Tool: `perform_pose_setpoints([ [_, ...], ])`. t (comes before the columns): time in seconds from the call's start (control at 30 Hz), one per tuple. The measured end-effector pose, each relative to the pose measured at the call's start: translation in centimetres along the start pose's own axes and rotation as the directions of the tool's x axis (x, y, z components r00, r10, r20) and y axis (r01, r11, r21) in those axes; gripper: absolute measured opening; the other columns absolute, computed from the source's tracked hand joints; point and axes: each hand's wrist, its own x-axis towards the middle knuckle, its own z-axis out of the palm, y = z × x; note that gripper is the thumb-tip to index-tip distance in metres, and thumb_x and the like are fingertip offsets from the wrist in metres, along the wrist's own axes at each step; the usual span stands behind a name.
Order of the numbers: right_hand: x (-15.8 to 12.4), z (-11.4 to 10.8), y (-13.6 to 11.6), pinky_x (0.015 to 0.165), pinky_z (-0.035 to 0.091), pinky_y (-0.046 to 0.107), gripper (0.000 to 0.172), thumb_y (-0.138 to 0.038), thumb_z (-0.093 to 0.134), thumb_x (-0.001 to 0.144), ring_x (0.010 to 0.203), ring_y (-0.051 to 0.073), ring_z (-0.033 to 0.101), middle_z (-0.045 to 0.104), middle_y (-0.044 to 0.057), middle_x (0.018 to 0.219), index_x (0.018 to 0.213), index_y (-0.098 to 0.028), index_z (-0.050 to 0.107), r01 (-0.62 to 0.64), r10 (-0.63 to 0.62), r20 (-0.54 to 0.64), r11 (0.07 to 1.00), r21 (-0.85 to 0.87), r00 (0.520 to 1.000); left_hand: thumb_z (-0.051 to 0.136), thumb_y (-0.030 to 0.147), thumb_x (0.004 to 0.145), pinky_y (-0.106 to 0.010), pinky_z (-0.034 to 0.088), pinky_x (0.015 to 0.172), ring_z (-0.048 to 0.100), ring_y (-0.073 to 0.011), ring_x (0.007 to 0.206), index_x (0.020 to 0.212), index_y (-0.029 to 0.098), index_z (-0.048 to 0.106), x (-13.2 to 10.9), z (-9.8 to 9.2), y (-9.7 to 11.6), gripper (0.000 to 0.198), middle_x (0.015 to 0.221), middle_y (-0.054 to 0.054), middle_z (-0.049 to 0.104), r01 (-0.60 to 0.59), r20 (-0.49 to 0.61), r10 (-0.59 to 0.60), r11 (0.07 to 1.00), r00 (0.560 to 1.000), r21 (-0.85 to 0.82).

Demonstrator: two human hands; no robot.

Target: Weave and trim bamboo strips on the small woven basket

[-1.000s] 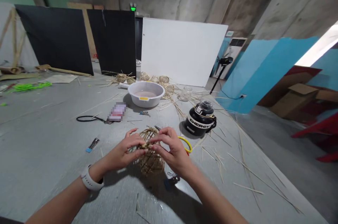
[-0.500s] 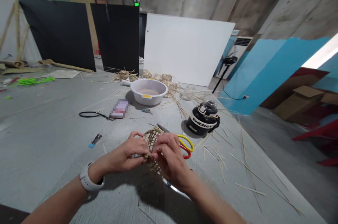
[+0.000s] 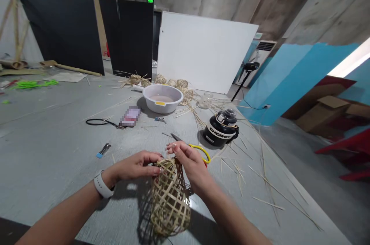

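A small woven bamboo basket [image 3: 171, 204] with an open lattice lies tilted toward me, its narrower end between my hands. My left hand [image 3: 141, 165] pinches that end at its left side, thumb and fingers closed on the weave. At the upper right of the same end is my right hand [image 3: 189, 162], its fingers bent near the rim; whether they grip a strip I cannot make out. Just beyond the right hand lie scissors [image 3: 206, 153] with yellow and red handles, partly hidden by it. A shiny object under the basket's right side is mostly covered.
Beyond stand a pale basin [image 3: 162, 105] of water and a black drink jug [image 3: 219, 131]. A phone [image 3: 130, 116] with a strap and small blue-labelled clippers [image 3: 103, 150] lie left. Bamboo strips [image 3: 268, 203] litter the right; woven balls [image 3: 182, 84] sit behind the basin.
The basket has swung toward me, so its lattice side now shows below my hands. My right hand has shifted slightly up and its fingers have loosened from the close pinch beside my left.
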Motion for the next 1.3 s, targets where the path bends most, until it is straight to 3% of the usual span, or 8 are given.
perform_pose_setpoints([
  [0.1,0.3,-0.7,-0.5,0.085,0.045,0.033,0.038,-0.058,0.060,0.085,0.092,0.021,0.060,0.070,0.005,0.093,0.085,-0.021,0.069,-0.003,0.002,-0.051,1.000,-0.012,0.999,0.069,0.045,0.081,-0.028,0.045,0.078,0.056,-0.0188,0.086,0.091,0.015,0.070,0.0,0.0,0.0,0.032,0.094,-0.006,0.064,0.057,-0.023,-0.062,0.981,0.998,-0.183],
  [0.2,0.6,-1.4,-0.8,0.091,0.043,0.034,0.036,-0.056,0.062,0.085,0.093,0.020,0.061,0.071,0.004,0.092,0.085,-0.021,0.070,-0.004,0.002,-0.063,0.999,-0.034,0.998,0.074,0.036,0.071,-0.026,0.043,0.073,0.056,-0.0163,0.078,0.082,0.013,0.070,0.1,-0.1,-0.6,0.026,0.083,-0.004,0.065,0.070,-0.105,-0.110,0.943,0.988,-0.326],
  [0.4,1.0,-1.6,-0.1,0.088,0.043,0.034,0.036,-0.054,0.061,0.084,0.086,0.019,0.061,0.070,0.003,0.086,0.081,-0.020,0.070,-0.033,0.036,0.035,0.995,-0.089,0.999,0.067,0.027,0.059,-0.024,0.036,0.057,0.047,-0.0116,0.056,0.069,0.012,0.063,0.5,-0.4,-1.9,0.019,0.062,0.000,0.057,0.053,-0.156,-0.146,0.873,0.977,-0.484],
  [0.53,1.0,-1.1,0.6,0.074,0.043,0.031,0.037,-0.055,0.063,0.083,0.074,0.016,0.057,0.066,0.001,0.077,0.078,-0.019,0.068,-0.049,0.055,0.111,0.997,-0.062,0.992,0.061,0.031,0.057,-0.024,0.035,0.054,0.045,-0.0111,0.053,0.066,0.014,0.061,0.7,-0.7,-2.4,0.020,0.058,0.000,0.054,0.041,-0.194,-0.155,0.870,0.969,-0.492],
  [0.7,0.8,-0.6,0.9,0.056,0.034,0.025,0.041,-0.058,0.065,0.080,0.059,0.012,0.045,0.054,-0.002,0.063,0.074,-0.017,0.065,-0.091,0.098,0.174,0.995,-0.046,0.980,0.058,0.032,0.055,-0.025,0.035,0.055,0.045,-0.0119,0.053,0.065,0.015,0.058,0.9,-0.7,-2.8,0.020,0.058,0.000,0.053,0.067,-0.185,-0.168,0.887,0.968,-0.456],
  [1.2,0.8,-0.8,1.0,0.063,0.037,0.026,0.030,-0.047,0.068,0.079,0.069,0.013,0.049,0.058,-0.001,0.072,0.077,-0.017,0.064,-0.093,0.126,0.246,0.986,-0.141,0.961,0.054,0.025,0.054,-0.025,0.027,0.056,0.035,-0.0119,0.058,0.057,0.017,0.047,1.3,-0.7,-2.1,0.011,0.058,0.003,0.041,0.114,-0.210,-0.150,0.978,0.966,-0.175],
  [1.3,0.8,-0.3,1.4,0.062,0.037,0.026,0.025,-0.042,0.063,0.082,0.068,0.013,0.048,0.056,-0.002,0.071,0.075,-0.018,0.060,-0.055,0.092,0.190,0.980,-0.190,0.977,0.054,0.025,0.057,-0.024,0.026,0.055,0.034,-0.0119,0.059,0.059,0.017,0.047,1.2,-0.6,-1.9,0.011,0.058,0.004,0.041,0.129,-0.212,-0.157,0.982,0.965,-0.140],
])
